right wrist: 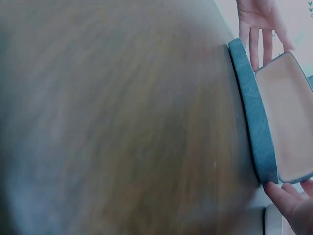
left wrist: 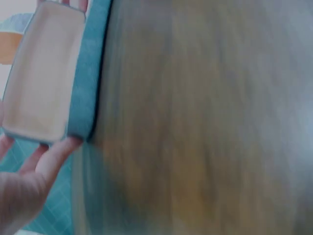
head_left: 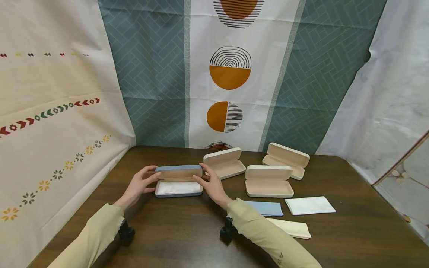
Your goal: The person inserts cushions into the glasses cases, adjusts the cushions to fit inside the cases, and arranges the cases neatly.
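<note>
A blue glasses case [head_left: 179, 195] with a beige lining stands on the table, its lid [head_left: 179, 173] raised. Inside its base lies a folded white cloth [head_left: 178, 188]. My left hand [head_left: 138, 185] grips the case's left end, fingers [left wrist: 30, 161] at the back of the lid and thumb near the front corner. At the other end my right hand [head_left: 212, 187] holds it the same way, its thumb [right wrist: 279, 197] by the base's corner in the right wrist view. Both wrist views show the lid's lining but not the cloth.
Right of the blue case stand three open pale cases: one close to my right hand [head_left: 226, 169], one in front [head_left: 269, 189], one farther back [head_left: 288, 158]. Nearer lie folded cloths: blue [head_left: 268, 209], white [head_left: 310, 205] and pale yellow [head_left: 293, 228], partly behind my right sleeve. Curtains hang behind the table.
</note>
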Demonstrator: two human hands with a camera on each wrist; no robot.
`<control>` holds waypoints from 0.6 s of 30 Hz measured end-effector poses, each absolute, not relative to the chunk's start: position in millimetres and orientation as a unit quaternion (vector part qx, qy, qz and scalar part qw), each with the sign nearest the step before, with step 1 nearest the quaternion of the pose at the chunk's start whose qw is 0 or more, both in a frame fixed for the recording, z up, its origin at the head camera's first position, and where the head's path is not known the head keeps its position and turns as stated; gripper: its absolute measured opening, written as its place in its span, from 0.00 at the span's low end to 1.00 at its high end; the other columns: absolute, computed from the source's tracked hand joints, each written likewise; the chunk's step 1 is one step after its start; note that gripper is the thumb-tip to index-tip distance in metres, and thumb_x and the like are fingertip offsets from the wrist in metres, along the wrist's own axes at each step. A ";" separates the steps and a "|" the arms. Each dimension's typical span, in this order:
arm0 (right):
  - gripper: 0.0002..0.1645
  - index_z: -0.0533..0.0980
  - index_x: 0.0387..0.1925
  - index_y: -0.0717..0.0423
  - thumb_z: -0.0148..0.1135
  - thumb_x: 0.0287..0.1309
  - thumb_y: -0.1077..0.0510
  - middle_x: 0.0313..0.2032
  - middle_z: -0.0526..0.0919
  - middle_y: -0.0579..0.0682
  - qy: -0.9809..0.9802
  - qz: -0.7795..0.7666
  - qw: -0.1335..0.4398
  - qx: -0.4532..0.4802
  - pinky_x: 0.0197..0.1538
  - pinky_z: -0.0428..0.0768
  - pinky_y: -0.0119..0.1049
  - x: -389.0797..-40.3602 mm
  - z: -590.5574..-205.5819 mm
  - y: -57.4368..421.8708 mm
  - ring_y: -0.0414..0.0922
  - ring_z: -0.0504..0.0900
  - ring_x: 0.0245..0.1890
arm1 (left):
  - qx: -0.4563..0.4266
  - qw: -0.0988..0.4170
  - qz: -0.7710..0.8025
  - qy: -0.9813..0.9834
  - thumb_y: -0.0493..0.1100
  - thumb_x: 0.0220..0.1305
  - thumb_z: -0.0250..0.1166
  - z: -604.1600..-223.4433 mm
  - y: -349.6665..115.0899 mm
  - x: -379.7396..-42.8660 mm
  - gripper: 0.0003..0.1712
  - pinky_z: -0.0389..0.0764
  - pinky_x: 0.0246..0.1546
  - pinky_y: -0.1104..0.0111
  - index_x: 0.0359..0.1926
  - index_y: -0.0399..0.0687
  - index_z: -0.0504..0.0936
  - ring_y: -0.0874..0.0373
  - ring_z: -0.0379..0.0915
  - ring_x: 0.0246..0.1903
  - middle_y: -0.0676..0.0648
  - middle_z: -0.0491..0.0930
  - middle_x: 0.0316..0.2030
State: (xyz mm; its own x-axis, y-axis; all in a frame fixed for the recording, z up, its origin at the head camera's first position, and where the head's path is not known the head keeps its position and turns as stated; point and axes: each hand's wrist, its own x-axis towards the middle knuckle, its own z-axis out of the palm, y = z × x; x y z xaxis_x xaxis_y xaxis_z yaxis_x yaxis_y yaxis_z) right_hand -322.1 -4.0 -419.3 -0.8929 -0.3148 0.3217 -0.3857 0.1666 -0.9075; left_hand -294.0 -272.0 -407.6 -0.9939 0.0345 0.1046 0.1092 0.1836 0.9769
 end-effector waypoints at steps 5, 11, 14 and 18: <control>0.29 0.64 0.61 0.50 0.58 0.59 0.49 0.55 0.66 0.56 -0.768 0.604 0.046 0.208 0.49 0.70 0.44 -322.7 -417.6 -8.3 0.54 0.71 0.50 | -0.004 0.054 -0.629 -0.775 0.53 0.62 0.57 -402.9 -264.6 -294.7 0.30 0.76 0.33 0.55 0.56 0.37 0.64 0.39 0.66 0.47 0.32 0.65 0.49; 0.20 0.69 0.52 0.57 0.57 0.60 0.52 0.49 0.71 0.54 -0.768 0.602 0.082 0.202 0.46 0.72 0.42 -328.1 -416.7 -14.5 0.52 0.71 0.47 | 0.002 0.057 -0.623 -0.780 0.52 0.62 0.58 -400.6 -263.7 -295.9 0.28 0.77 0.32 0.55 0.55 0.37 0.66 0.40 0.66 0.46 0.32 0.65 0.49; 0.17 0.71 0.47 0.56 0.56 0.60 0.51 0.47 0.73 0.50 -0.777 0.592 0.090 0.192 0.42 0.73 0.39 -330.2 -414.1 -15.9 0.49 0.71 0.45 | -0.005 0.049 -0.624 -0.780 0.52 0.62 0.57 -401.5 -265.6 -297.0 0.28 0.77 0.32 0.55 0.55 0.37 0.65 0.39 0.66 0.46 0.32 0.65 0.48; 0.15 0.71 0.44 0.55 0.56 0.60 0.50 0.41 0.74 0.50 -0.781 0.596 0.075 0.172 0.30 0.74 0.36 -331.9 -410.5 -15.4 0.51 0.74 0.37 | -0.011 0.036 -0.626 -0.779 0.52 0.63 0.57 -403.0 -268.0 -298.7 0.27 0.77 0.32 0.55 0.53 0.37 0.65 0.39 0.65 0.45 0.33 0.63 0.48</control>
